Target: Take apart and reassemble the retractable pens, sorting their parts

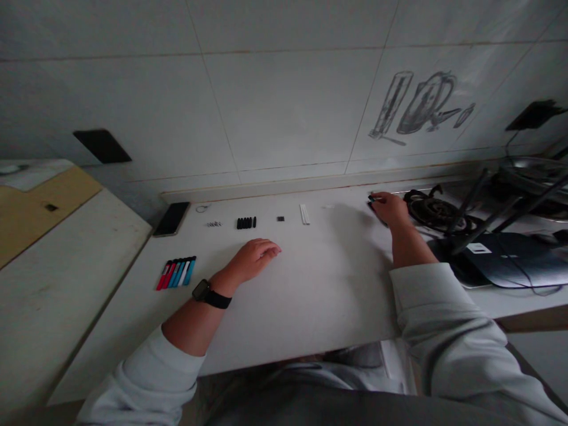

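My left hand [255,258] rests on the white table with its fingers loosely extended and nothing visible in it. A watch [202,290] is on that wrist. At the table's back right, my right hand [390,208] has its fingers closed at a small dark item, partly hidden by the hand. Ahead of my left hand lie a row of short black pieces [246,223], a small dark square [280,219], thin white sticks [304,214] and small spiral pieces [213,224]. Several red, blue and white sticks with black ends [180,272] lie side by side at left.
A phone [171,219] and a thin ring-shaped piece [202,208] lie at the back left. On the right stand a black burner [437,210], dark metal legs and a dark flat case [523,257] with a cable. A tiled wall [293,112] closes off the back.
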Available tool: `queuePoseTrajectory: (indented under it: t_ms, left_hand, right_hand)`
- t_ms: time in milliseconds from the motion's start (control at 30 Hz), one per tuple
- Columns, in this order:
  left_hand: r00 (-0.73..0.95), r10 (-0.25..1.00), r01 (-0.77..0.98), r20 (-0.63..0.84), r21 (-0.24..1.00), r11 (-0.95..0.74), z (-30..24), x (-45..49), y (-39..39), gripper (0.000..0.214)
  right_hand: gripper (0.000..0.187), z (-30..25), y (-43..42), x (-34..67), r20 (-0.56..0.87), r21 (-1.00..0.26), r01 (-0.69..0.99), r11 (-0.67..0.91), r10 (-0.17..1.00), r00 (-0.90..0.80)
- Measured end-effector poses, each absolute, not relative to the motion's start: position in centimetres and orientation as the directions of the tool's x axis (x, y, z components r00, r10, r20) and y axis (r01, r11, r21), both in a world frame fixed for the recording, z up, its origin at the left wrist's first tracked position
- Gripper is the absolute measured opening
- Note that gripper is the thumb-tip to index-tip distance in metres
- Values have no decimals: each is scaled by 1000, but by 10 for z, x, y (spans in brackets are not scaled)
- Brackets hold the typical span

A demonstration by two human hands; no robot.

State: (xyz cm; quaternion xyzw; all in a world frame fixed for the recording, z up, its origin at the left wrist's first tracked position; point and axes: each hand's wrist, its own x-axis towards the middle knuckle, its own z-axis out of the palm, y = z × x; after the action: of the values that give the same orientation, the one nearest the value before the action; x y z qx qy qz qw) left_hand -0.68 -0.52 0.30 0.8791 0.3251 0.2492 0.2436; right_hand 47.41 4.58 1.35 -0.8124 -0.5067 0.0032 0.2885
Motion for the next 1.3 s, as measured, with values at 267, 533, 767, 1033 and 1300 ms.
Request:
queuePoseTrajectory:
  t_ms: [267,533,767,1033,1300]
  left_hand:
    - [666,688,449,287,583,-677,3,-7,-5,32]
    - [673,677,444,298,569,-692,1,-7,-4,33]
    - [677,675,452,292,559,-695,1,-7,-5,34]
    - [680,672,456,294,547,-701,1,-7,-5,34]
    - [688,667,470,286,524,-710,5,-6,-5,34]
  right_hand:
    - [37,8,48,470,273,-239,893,-382,856,439]
    - [34,-3,58,469,261,-131,905,-405,866,426]
    - [31,-4,56,472,253,-132,906,-403,870,424]
    - [33,10,43,481,217,-149,857,-494,829,515]
    - [36,10,43,483,121,-81,852,-517,844,523]
